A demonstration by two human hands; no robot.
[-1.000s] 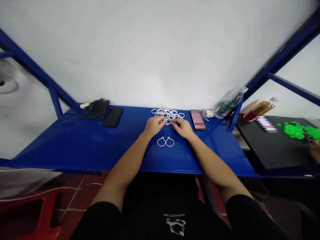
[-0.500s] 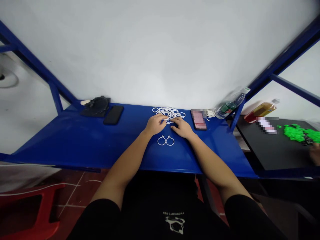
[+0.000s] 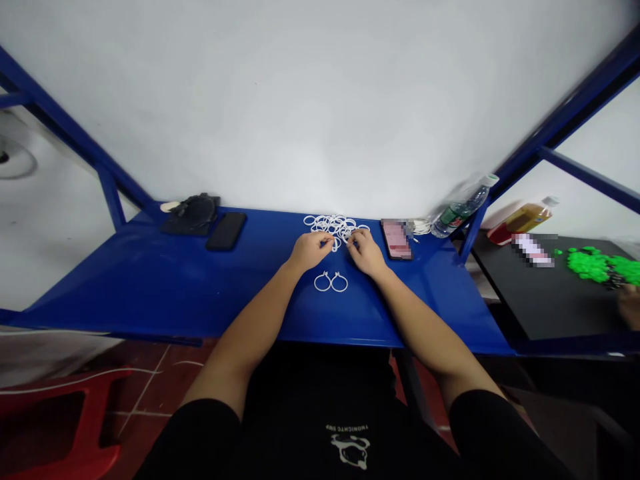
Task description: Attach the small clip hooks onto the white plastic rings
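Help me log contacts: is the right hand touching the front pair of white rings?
Apart. The head view shows blue tabletop between the right hand and that ring pair.

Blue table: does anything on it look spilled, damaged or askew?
No spill or damage stands out among the white rings. Only the clear bottle, back right, appears tilted; the blue post beside it slants too, so possibly lens distortion.
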